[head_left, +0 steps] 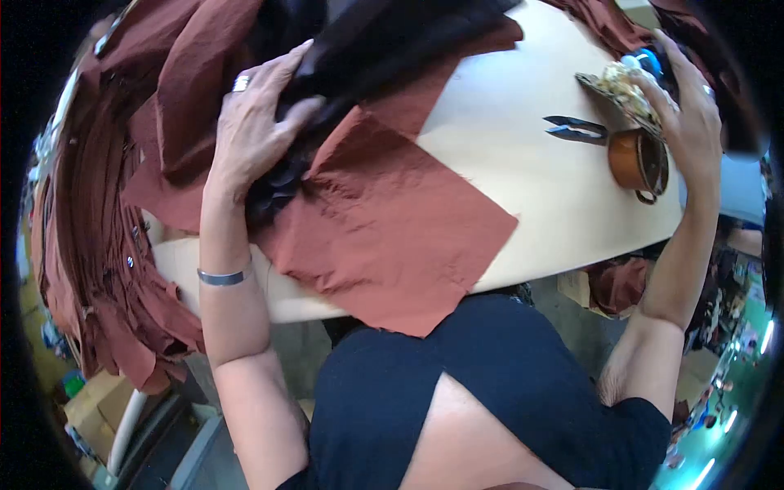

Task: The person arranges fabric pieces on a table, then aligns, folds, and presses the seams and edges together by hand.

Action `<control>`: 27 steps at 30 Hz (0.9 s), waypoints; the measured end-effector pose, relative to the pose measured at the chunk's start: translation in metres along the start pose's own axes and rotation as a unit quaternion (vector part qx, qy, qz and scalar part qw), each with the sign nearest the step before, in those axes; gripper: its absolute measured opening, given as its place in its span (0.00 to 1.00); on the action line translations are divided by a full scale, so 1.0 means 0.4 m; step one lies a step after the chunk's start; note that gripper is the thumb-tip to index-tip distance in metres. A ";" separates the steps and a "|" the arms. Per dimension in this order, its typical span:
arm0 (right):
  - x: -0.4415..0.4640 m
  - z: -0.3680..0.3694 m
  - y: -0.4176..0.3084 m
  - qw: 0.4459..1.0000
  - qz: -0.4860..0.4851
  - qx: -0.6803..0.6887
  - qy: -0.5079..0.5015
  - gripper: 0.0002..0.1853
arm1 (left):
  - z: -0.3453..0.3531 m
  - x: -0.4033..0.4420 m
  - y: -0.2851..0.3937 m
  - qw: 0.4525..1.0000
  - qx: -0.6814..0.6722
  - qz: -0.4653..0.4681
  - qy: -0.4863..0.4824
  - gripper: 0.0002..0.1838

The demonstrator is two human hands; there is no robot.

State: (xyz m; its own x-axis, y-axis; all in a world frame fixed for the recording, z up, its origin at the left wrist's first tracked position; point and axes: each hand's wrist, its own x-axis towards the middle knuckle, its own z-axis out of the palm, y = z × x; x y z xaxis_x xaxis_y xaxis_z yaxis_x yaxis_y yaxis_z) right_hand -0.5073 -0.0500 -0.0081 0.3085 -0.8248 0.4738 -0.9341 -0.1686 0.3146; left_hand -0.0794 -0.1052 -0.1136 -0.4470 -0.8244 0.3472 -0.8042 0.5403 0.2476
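My left hand (257, 122) rests on dark fabric (351, 65) at the upper left, its thumb and fingers apart. Below and beside it, a rust-coloured cloth piece (408, 220) lies crumpled over the table's near edge. At the upper right my right hand (682, 102) has its fingers spread beside a cream, frilly bundle (625, 94) and a blue item (648, 62). Just left of that hand are black thread snips (576, 129) and a brown cup (633, 159) lying tipped on the table.
The pale table (523, 155) curves across the view. Many rust-coloured garments (106, 245) hang in a thick row over its left side. More rust fabric (600, 20) lies at the top right. A cardboard box (106, 408) stands on the floor at the lower left.
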 end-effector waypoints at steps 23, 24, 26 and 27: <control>-0.171 0.048 -0.468 0.872 -0.193 0.401 -0.202 0.36 | -0.038 -0.039 0.121 0.972 0.098 0.215 -0.004 0.08; -0.172 0.051 -0.469 0.874 -0.197 0.399 -0.195 0.36 | -0.019 -0.037 0.098 0.977 0.111 0.184 0.006 0.08; -0.178 0.053 -0.467 0.877 -0.202 0.396 -0.181 0.36 | -0.013 -0.027 0.014 0.979 0.197 0.051 -0.008 0.13; -0.180 0.052 -0.468 0.879 -0.204 0.393 -0.177 0.36 | -0.012 -0.035 -0.032 0.971 0.228 0.051 -0.045 0.15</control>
State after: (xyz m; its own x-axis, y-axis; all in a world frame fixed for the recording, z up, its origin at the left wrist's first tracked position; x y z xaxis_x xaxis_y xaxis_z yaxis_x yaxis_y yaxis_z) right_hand -0.3584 0.0297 -0.1180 0.7022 -0.7012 0.1235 -0.6362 -0.6959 -0.3331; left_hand -0.0607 -0.0997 -0.1172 -0.5486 -0.7933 0.2640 -0.8352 0.5054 -0.2168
